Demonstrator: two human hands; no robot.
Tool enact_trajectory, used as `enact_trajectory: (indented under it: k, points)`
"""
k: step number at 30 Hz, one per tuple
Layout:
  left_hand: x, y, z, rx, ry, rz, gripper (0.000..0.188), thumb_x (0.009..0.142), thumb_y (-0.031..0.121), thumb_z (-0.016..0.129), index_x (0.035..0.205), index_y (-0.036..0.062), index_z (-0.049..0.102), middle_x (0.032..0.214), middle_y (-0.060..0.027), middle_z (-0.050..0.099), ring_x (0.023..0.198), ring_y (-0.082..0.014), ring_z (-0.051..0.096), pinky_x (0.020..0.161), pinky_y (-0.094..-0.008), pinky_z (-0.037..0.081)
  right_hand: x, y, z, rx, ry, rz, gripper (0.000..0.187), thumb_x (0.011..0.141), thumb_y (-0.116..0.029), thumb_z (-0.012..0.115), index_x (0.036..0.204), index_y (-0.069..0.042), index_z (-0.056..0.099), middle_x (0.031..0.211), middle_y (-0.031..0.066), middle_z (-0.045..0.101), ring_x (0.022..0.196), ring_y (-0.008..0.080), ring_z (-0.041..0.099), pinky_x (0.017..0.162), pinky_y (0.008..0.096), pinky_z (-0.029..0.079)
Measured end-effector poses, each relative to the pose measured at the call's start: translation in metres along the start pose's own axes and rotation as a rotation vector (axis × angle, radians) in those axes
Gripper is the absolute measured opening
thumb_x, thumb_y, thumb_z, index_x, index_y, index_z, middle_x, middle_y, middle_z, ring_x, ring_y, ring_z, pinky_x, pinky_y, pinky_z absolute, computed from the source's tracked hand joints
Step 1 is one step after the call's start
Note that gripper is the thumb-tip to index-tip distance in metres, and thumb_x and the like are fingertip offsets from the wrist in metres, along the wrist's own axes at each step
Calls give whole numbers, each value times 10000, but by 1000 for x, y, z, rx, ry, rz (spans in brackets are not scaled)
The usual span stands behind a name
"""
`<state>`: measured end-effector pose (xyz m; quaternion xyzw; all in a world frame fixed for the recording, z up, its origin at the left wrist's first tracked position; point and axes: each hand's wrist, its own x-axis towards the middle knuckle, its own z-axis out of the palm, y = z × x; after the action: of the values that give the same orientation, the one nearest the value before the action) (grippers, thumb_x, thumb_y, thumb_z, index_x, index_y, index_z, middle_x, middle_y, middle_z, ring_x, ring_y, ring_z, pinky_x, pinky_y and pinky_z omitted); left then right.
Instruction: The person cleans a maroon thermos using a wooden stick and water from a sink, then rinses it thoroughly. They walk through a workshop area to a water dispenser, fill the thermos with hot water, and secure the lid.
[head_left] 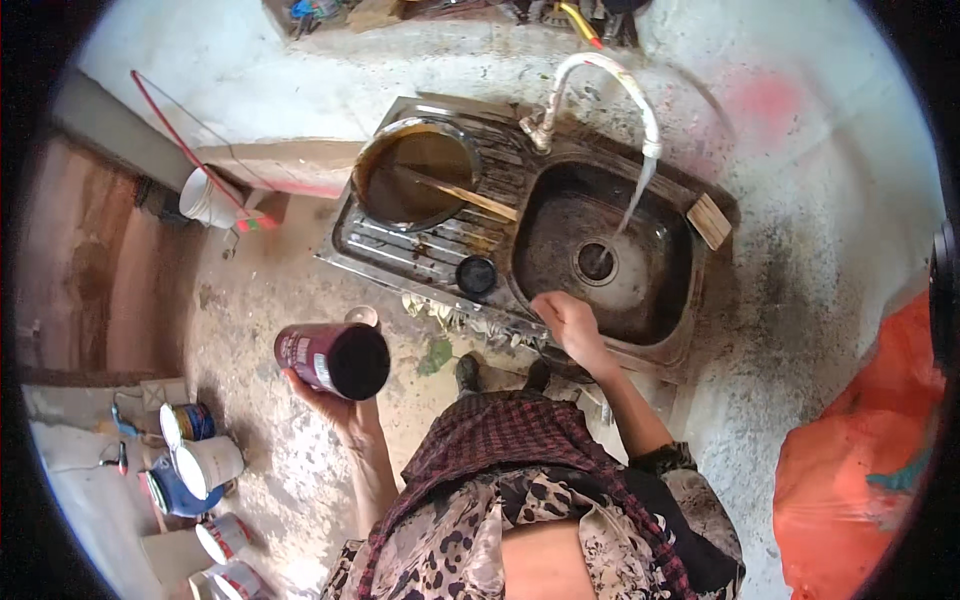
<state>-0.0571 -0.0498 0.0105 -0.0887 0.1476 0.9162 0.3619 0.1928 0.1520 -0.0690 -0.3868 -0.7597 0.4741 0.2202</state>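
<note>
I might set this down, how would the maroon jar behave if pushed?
The maroon jar would probably roll if lying sideways, given its round body. It seems stiff, as your left hand makes no visible dent.

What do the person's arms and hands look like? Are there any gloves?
No gloves: the left hand and right hand are bare, and so are the forearms. The right sleeve is mottled pale and dark, with a darker cuff. Little shows of the left sleeve.
</note>
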Motion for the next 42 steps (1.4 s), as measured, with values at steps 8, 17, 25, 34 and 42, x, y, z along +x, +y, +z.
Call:
enact_trajectory:
  k: [8, 17, 25, 34, 42]
  points:
    - [-8, 44, -18, -358, -20, -50, 631, 616, 249, 801, 1162, 65, 544, 1202, -90, 547, 1143, -250, 486, 1020, -455, 332, 68, -41, 58, -703, -157, -246, 658, 715, -346, 687, 1281, -172, 399, 1238, 182, 414, 1137, 380, 400, 958, 491, 322]
    - [-2, 48, -21, -276, 8, 19, 628, 639, 243, 793, 1162, 13, 531, 1197, -124, 544, 1122, -252, 505, 1002, -423, 376, 51, -45, 28, -354, -131, 51, 694, 709, -306, 654, 1323, -176, 359, 1174, 187, 430, 1113, 365, 431, 889, 463, 401]
    - [25, 57, -28, -331, -53, -1, 618, 609, 134, 807, 1157, 23, 542, 1212, -120, 535, 1156, -263, 478, 1008, -463, 360, 48, 42, -60, 2011, 581, 181, 300, 809, -184, 598, 1026, -23, 468, 1033, 159, 496, 1004, 314, 503, 897, 450, 469]
    - [20, 44, -9, -293, -77, 3, 600, 626, 167, 797, 1154, 31, 546, 1204, -113, 543, 1152, -261, 481, 1014, -449, 355, 96, 49, -74, 2078, 544, -66, 227, 823, -196, 571, 918, 10, 563, 984, 177, 590, 972, 318, 542, 950, 497, 422]
    - [4, 63, -23, -302, -64, 76, 626, 621, 163, 804, 1163, 15, 530, 1215, -129, 529, 1154, -279, 475, 1017, -454, 352, 89, 41, -69, 2016, 283, -67, 440, 810, -321, 586, 1101, -10, 477, 1084, 170, 509, 1001, 346, 524, 844, 494, 488]
